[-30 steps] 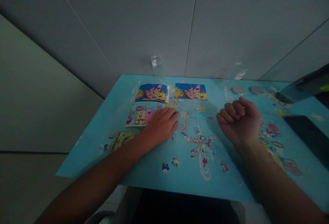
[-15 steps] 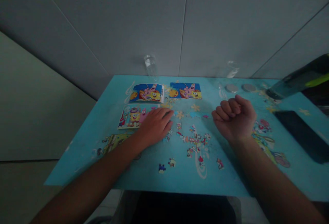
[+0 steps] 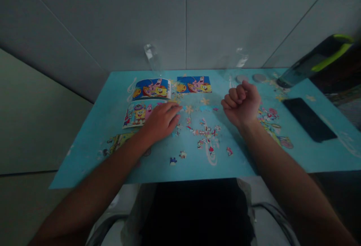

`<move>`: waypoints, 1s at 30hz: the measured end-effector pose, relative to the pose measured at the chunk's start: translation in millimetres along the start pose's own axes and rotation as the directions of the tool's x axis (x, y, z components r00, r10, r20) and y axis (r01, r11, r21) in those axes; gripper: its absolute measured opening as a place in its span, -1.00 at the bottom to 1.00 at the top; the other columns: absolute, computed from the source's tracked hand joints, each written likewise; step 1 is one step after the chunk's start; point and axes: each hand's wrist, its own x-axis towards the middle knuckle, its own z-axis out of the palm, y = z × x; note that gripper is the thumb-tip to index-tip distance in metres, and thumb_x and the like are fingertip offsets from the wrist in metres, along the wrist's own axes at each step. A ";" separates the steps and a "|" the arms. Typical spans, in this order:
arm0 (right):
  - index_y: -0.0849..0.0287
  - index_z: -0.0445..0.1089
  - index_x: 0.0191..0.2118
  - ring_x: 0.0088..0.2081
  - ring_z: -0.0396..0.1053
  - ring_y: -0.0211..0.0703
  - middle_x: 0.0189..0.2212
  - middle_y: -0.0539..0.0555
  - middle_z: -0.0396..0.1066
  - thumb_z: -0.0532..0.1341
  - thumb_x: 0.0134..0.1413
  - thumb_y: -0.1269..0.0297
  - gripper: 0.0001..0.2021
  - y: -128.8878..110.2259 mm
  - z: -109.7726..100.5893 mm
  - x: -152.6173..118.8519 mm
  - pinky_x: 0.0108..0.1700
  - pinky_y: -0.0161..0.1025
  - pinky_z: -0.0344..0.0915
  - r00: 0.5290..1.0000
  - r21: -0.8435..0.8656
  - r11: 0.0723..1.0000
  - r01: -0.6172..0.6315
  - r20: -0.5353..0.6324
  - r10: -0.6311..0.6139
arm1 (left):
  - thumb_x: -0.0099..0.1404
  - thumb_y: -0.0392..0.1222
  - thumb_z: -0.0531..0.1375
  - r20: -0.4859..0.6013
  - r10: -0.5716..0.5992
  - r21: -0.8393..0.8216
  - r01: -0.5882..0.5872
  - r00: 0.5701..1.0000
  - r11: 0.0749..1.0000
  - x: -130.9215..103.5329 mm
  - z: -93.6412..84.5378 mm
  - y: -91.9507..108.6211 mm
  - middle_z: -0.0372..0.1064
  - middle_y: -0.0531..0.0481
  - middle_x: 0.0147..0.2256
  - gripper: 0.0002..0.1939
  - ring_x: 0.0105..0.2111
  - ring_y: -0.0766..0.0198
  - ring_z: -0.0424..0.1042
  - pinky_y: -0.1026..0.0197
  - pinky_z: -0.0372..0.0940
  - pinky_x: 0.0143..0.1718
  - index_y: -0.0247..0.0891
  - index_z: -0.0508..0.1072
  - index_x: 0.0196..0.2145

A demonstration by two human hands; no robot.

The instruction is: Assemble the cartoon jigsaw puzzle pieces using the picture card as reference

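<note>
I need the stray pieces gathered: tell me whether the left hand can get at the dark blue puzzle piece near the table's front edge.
Probably yes: the left hand lies flat just beyond the dark blue puzzle piece, with only bare table between them.

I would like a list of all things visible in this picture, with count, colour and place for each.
table: one, light blue with cartoon print, centre.
picture cards: three, colourful; two at the far side, one partly under the left hand.
loose puzzle pieces: many, multicoloured, scattered mid-table.
clear glasses: two, transparent, far edge by the wall.
round lids: two, grey, far right.
phone: one, black, right side.
bottle: one, dark with green trim, far right, tilted.
left hand: flat on the table.
right hand: closed in a fist, raised.
</note>
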 end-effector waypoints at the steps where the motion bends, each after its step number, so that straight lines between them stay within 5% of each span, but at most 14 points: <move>1: 0.12 -0.17 -0.60 -0.68 -0.28 -0.37 -0.72 -0.14 -0.16 0.26 0.18 0.18 -0.44 0.6 -1.0 1.2 -0.64 -0.29 -0.24 1.000 0.007 1.000 -0.003 -0.004 0.003 | 0.50 -0.15 0.02 -0.010 0.007 0.000 -0.007 1.000 1.000 -0.1 -0.7 -0.3 0.36 -0.19 0.11 -0.61 0.11 0.02 0.37 -0.09 0.26 0.19 -0.26 0.39 0.19; 13: 0.10 -0.12 -0.57 -0.68 -0.26 -0.38 -0.71 -0.19 -0.14 0.35 0.04 0.29 -0.47 -2.9 -20.6 9.9 -0.65 -0.30 -0.22 0.994 0.253 0.967 0.028 0.096 -0.054 | 0.48 -0.14 0.03 -0.079 0.047 -0.010 -0.048 0.996 0.999 -0.9 -2.2 -9.2 0.44 -0.17 0.00 -0.67 0.03 0.06 0.41 -0.08 0.29 0.14 -0.25 0.50 0.04; 30: 0.13 -0.11 -0.57 -0.67 -0.17 -0.35 -0.70 -0.15 -0.07 0.29 0.06 0.28 -0.52 2.3 -11.3 -2.4 -0.62 -0.26 -0.11 0.990 0.219 0.971 -0.092 0.124 0.066 | 0.49 -0.20 0.06 -0.122 0.141 0.109 -0.128 0.983 0.986 -2.5 -6.6 5.7 0.51 -0.17 -0.07 -0.70 -0.06 0.10 0.46 -0.03 0.31 0.03 -0.28 0.45 0.08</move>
